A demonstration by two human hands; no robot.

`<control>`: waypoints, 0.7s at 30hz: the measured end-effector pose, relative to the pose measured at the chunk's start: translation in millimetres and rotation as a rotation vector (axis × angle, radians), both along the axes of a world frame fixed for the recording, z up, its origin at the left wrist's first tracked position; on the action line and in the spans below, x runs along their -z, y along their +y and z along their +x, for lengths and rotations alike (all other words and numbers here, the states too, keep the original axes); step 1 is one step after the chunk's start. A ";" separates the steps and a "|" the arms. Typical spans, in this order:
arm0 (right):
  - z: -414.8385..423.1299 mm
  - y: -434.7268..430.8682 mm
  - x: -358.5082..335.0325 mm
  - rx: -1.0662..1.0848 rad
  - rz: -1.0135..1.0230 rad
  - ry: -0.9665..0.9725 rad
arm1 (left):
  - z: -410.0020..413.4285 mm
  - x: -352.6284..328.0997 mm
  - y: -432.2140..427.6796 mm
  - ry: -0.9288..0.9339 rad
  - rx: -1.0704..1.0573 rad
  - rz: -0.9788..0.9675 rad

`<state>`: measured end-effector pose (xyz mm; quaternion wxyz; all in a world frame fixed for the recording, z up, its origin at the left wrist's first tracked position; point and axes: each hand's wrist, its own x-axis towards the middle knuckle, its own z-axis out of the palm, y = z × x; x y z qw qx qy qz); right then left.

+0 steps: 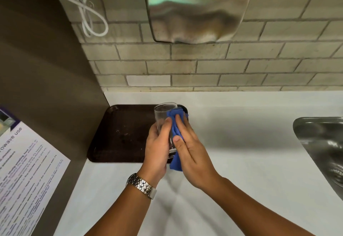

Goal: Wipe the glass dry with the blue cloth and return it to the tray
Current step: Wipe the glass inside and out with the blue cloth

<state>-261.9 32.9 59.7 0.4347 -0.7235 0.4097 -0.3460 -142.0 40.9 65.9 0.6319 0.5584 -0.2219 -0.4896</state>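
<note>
A clear drinking glass (161, 114) is held up over the right end of the dark brown tray (118, 130), its open mouth pointing away from me. My left hand (157, 144) grips the glass round its lower part. The blue cloth (175, 122) lies against the glass's right side. My right hand (191, 150) presses the cloth onto the glass with straight fingers and the thumb on the cloth. A tail of the cloth hangs below my hands.
The tray lies on a white counter (241, 143) against a brown side wall (46, 68). A steel sink (323, 146) is at the right edge. A metal hand dryer (198, 9) hangs on the tiled wall above. A printed notice (24, 170) is on the left.
</note>
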 end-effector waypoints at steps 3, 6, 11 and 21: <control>-6.1 -2.9 5.1 -0.002 0.120 -0.123 | 0.3 2.8 -1.0 0.023 -0.016 0.040; -6.1 -2.1 -0.5 0.028 0.301 -0.240 | 1.1 6.0 -2.1 0.100 -0.059 0.119; -7.5 11.2 8.4 -0.044 -0.038 0.036 | 1.9 6.4 -2.7 0.177 0.007 0.158; -8.5 16.0 7.7 -0.051 -0.089 0.032 | 4.5 3.9 -1.7 0.363 0.104 0.116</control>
